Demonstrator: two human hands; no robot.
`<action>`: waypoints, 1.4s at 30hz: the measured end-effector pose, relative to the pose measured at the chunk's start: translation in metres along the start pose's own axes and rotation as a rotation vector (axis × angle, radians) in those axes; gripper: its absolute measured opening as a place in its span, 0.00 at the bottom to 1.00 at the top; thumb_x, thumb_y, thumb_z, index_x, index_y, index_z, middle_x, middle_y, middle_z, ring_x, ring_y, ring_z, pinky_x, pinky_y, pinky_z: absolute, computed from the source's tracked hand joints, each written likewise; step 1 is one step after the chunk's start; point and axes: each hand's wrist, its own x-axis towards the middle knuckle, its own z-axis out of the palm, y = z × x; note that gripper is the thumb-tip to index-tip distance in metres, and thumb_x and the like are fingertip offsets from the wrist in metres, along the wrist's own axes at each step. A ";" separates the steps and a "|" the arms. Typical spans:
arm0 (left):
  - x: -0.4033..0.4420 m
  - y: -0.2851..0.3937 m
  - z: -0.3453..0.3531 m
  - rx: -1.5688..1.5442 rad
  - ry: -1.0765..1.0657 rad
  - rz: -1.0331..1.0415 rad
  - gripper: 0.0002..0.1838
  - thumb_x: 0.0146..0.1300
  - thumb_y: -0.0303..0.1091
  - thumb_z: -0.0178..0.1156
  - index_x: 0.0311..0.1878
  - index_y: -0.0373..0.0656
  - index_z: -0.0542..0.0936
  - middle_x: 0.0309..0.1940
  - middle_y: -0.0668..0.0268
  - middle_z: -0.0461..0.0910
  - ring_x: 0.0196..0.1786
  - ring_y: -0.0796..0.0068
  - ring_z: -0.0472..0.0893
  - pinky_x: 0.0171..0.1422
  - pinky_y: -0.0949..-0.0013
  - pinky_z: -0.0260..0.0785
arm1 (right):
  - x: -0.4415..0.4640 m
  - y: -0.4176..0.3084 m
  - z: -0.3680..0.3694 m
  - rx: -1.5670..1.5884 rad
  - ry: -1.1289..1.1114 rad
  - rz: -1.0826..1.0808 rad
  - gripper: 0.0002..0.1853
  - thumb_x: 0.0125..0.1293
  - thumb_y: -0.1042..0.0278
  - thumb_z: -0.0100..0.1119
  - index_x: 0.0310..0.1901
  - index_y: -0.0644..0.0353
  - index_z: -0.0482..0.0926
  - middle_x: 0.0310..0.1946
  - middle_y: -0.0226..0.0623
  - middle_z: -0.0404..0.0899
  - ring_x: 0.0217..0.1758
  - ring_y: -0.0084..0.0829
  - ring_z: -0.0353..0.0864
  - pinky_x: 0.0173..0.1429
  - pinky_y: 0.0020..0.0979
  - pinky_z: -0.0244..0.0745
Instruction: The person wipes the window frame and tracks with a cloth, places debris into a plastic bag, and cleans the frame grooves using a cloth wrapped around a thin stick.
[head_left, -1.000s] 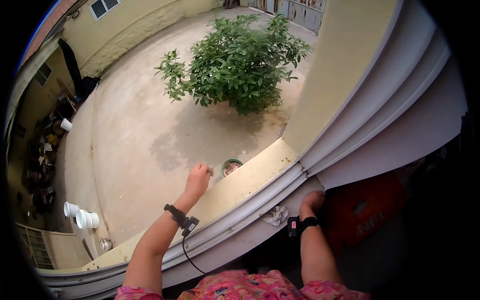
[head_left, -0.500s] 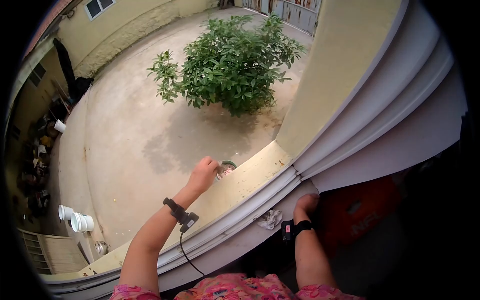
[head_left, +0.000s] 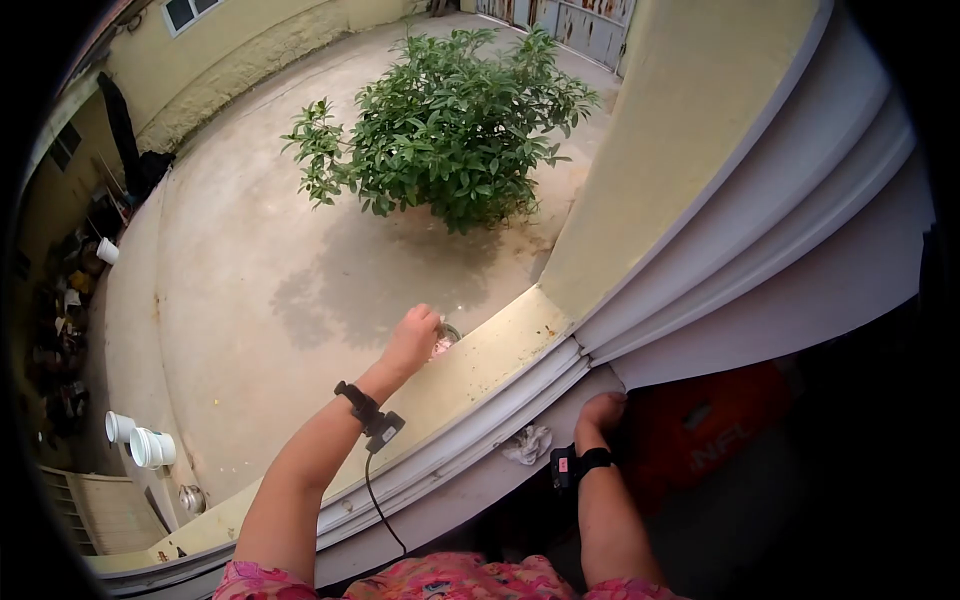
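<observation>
Beyond the yellow sill (head_left: 500, 343), my left hand (head_left: 411, 340) reaches out over the courtyard, its fingers curled together. What they hold, if anything, is too small to make out. Just past the fingertips shows a round container (head_left: 452, 332) with a greenish rim and pinkish bits inside, partly hidden by the hand and sill. My right hand (head_left: 602, 410) rests at the inner ledge by the lower edge of the white panel (head_left: 740, 330); its fingers are mostly hidden. A crumpled white cloth or tissue (head_left: 527, 444) lies on the ledge to its left. Both wrists wear black strapped devices.
White window tracks (head_left: 480, 425) run along the sill. Outside stand a leafy green bush (head_left: 450, 130), white buckets (head_left: 152, 448) and a metal pot (head_left: 192, 498). A red item with white letters (head_left: 700, 430) sits in the dark at right. A cable (head_left: 378, 505) hangs from my left wrist device.
The view has shifted slightly, so the scene sits a little further left. My left hand stays over the container with its fingers closed. My right hand keeps its place at the ledge.
</observation>
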 end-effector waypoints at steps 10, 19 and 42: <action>-0.029 0.037 0.007 -0.444 -0.605 0.419 0.04 0.49 0.23 0.57 0.29 0.38 0.74 0.32 0.58 0.70 0.39 0.59 0.71 0.43 0.64 0.66 | 0.008 0.011 0.005 -0.003 -0.096 -0.003 0.29 0.69 0.54 0.22 0.46 0.70 0.72 0.44 0.62 0.73 0.49 0.58 0.72 0.56 0.47 0.67; 0.041 0.011 0.028 -0.042 0.027 0.090 0.03 0.49 0.23 0.56 0.29 0.39 0.73 0.32 0.57 0.71 0.38 0.56 0.71 0.41 0.61 0.66 | 0.010 0.015 0.016 -0.078 0.120 -0.080 0.26 0.69 0.58 0.28 0.34 0.71 0.76 0.32 0.59 0.78 0.36 0.55 0.78 0.42 0.46 0.75; 0.073 0.055 0.029 -0.327 -0.159 0.233 0.04 0.50 0.23 0.57 0.31 0.39 0.74 0.33 0.58 0.70 0.39 0.58 0.72 0.41 0.63 0.66 | -0.002 0.002 -0.004 -0.059 -0.068 -0.026 0.29 0.69 0.55 0.22 0.39 0.71 0.74 0.40 0.63 0.74 0.46 0.58 0.73 0.52 0.49 0.69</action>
